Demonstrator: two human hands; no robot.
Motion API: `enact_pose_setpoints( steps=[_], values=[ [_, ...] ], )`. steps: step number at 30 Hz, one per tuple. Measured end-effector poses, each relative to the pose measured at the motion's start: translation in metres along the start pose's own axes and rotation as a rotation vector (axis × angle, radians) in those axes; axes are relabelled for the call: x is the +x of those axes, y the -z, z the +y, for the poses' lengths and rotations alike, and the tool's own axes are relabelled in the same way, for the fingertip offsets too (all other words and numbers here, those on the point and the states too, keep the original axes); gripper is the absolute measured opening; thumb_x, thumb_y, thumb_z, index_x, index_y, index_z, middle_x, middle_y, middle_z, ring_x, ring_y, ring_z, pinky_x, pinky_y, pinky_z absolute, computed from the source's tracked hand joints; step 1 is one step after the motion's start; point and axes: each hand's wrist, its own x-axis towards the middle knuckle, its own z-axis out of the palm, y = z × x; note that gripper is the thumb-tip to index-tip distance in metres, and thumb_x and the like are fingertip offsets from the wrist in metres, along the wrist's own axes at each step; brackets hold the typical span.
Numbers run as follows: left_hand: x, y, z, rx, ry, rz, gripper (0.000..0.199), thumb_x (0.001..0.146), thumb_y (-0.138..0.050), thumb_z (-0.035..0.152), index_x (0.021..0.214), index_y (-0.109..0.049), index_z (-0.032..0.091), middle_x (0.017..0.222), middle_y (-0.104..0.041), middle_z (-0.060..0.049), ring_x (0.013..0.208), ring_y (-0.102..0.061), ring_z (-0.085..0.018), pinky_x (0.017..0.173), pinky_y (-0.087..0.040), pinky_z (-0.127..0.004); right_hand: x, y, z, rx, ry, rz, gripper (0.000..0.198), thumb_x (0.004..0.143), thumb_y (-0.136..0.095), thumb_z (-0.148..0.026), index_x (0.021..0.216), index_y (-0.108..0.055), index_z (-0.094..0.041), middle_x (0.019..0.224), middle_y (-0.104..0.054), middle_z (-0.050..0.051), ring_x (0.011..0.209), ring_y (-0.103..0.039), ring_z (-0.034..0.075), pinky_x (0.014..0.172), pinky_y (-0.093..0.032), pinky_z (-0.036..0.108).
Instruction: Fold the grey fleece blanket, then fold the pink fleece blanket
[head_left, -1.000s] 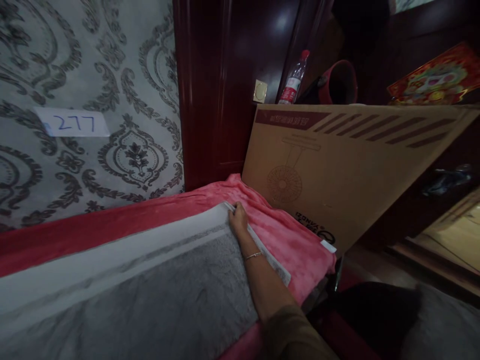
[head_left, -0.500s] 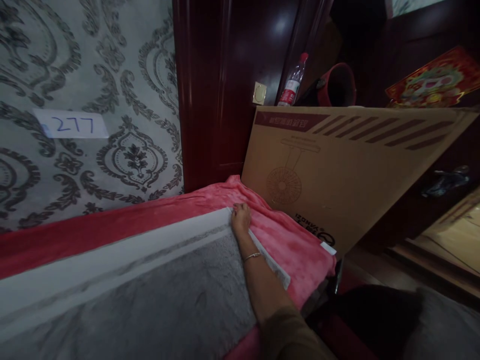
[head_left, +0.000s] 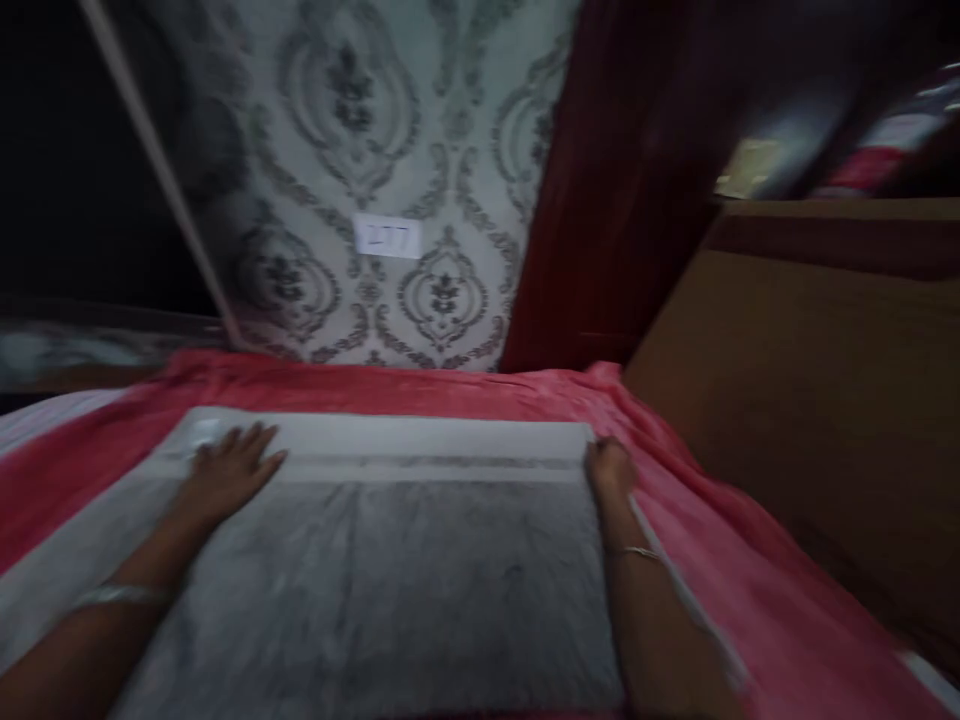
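A grey plush cloth (head_left: pixel 435 570) with a white band (head_left: pixel 420 437) along its far edge lies spread over a pink cover. My left hand (head_left: pixel 232 470) rests on the cloth near the far left corner, fingers spread across the white band. At the far right corner, my right hand (head_left: pixel 611 466) has its fingers closed on the cloth's edge. Motion blur softens the fingertips of both hands. The cloth's near side runs out of the bottom of the view.
The pink cover (head_left: pixel 750 560) shows around the cloth. A large cardboard box (head_left: pixel 810 380) leans at the right, with a blurred bottle (head_left: pixel 870 165) behind it. Beyond the far edge stands a patterned wall (head_left: pixel 450 180) bearing a paper label (head_left: pixel 388 236). A dark panel (head_left: pixel 97 180) is at left.
The view has swung left. My left hand now shows, lying flat on the cloth's left end. My right hand is still at the far right corner.
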Motion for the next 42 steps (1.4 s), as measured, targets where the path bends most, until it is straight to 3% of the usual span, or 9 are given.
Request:
enact_pose_setpoints(
  steps=[6, 9, 11, 17, 27, 30, 33, 36, 42],
  values=[
    [0.004, -0.014, -0.003, -0.006, 0.101, -0.053, 0.068, 0.098, -0.027, 0.052, 0.157, -0.029, 0.019, 0.166, -0.020, -0.016, 0.154, -0.015, -0.033, 0.121, -0.009, -0.060, 0.009, -0.019, 0.011, -0.061, 0.056, 0.068, 0.048, 0.092, -0.036, -0.030, 0.122, -0.070, -0.015, 0.112, -0.070, 0.026, 0.107, -0.067, 0.040, 0.081, -0.054, 0.053],
    [0.006, -0.013, -0.010, -0.036, 0.082, -0.080, 0.069, 0.097, -0.028, 0.055, 0.157, -0.030, 0.021, 0.166, -0.022, -0.014, 0.154, -0.017, -0.031, 0.122, -0.010, -0.058, 0.013, -0.036, 0.015, -0.109, 0.444, 0.164, 0.055, 0.093, -0.034, -0.038, 0.137, -0.059, -0.018, 0.136, -0.061, 0.020, 0.130, -0.054, 0.033, 0.102, -0.047, 0.050],
    [0.009, -0.011, -0.020, -0.054, 0.074, -0.100, 0.068, 0.097, -0.028, 0.057, 0.156, -0.032, 0.024, 0.165, -0.024, -0.012, 0.153, -0.018, -0.030, 0.122, -0.010, -0.058, 0.016, -0.048, 0.016, -0.142, 0.605, 0.057, 0.059, 0.093, -0.033, -0.042, 0.143, -0.053, -0.019, 0.149, -0.052, 0.013, 0.140, -0.044, 0.029, 0.113, -0.037, 0.052],
    [0.020, -0.014, -0.045, -0.057, 0.170, -0.110, 0.073, 0.097, -0.021, 0.057, 0.158, -0.026, 0.016, 0.166, -0.017, -0.017, 0.154, -0.014, -0.035, 0.120, -0.012, -0.062, 0.022, -0.068, 0.015, -0.221, 0.529, -0.171, 0.066, 0.098, -0.021, -0.045, 0.153, -0.040, -0.013, 0.162, -0.033, 0.010, 0.149, -0.030, 0.024, 0.120, -0.027, 0.052],
    [0.015, 0.018, -0.043, -0.037, 0.068, -0.216, 0.070, 0.095, -0.029, 0.055, 0.155, -0.035, 0.018, 0.163, -0.028, -0.019, 0.150, -0.024, -0.040, 0.116, -0.017, -0.069, -0.012, -0.020, -0.011, -0.316, 0.462, -0.245, 0.060, 0.103, -0.021, -0.038, 0.157, -0.032, -0.015, 0.164, -0.027, 0.013, 0.151, -0.024, 0.025, 0.119, -0.023, 0.056],
    [-0.015, 0.015, -0.023, -0.023, -0.054, -0.208, 0.068, 0.097, -0.025, 0.052, 0.154, -0.037, 0.018, 0.164, -0.027, -0.016, 0.152, -0.019, -0.036, 0.118, -0.013, -0.067, -0.042, -0.005, -0.021, -0.348, 0.425, -0.301, 0.059, 0.104, -0.021, -0.042, 0.157, -0.031, -0.019, 0.165, -0.025, 0.012, 0.151, -0.024, 0.028, 0.117, -0.023, 0.062],
    [-0.058, 0.001, -0.002, -0.047, -0.310, -0.169, 0.065, 0.097, -0.027, 0.050, 0.156, -0.032, 0.023, 0.166, -0.021, -0.009, 0.154, -0.015, -0.030, 0.121, -0.011, -0.059, -0.089, 0.000, -0.022, -0.329, 0.622, -0.301, 0.059, 0.104, -0.026, -0.049, 0.159, -0.027, -0.029, 0.167, -0.020, 0.006, 0.153, -0.019, 0.028, 0.118, -0.020, 0.061],
    [-0.092, -0.011, 0.007, -0.063, -0.379, -0.111, 0.064, 0.098, -0.026, 0.047, 0.157, -0.029, 0.023, 0.167, -0.020, -0.006, 0.154, -0.015, -0.029, 0.123, -0.011, -0.055, -0.131, -0.002, -0.004, -0.324, 0.755, -0.299, 0.059, 0.103, -0.030, -0.050, 0.159, -0.025, -0.034, 0.168, -0.018, 0.001, 0.154, -0.015, 0.027, 0.120, -0.017, 0.057],
    [-0.115, -0.014, -0.021, 0.028, -0.255, -0.054, 0.066, 0.098, -0.028, 0.047, 0.157, -0.029, 0.018, 0.166, -0.022, -0.009, 0.154, -0.016, -0.031, 0.122, -0.013, -0.054, -0.152, 0.010, 0.072, -0.396, 0.510, -0.210, 0.059, 0.104, -0.026, -0.045, 0.160, -0.023, -0.027, 0.167, -0.019, 0.004, 0.153, -0.018, 0.024, 0.120, -0.021, 0.051]
  ],
)
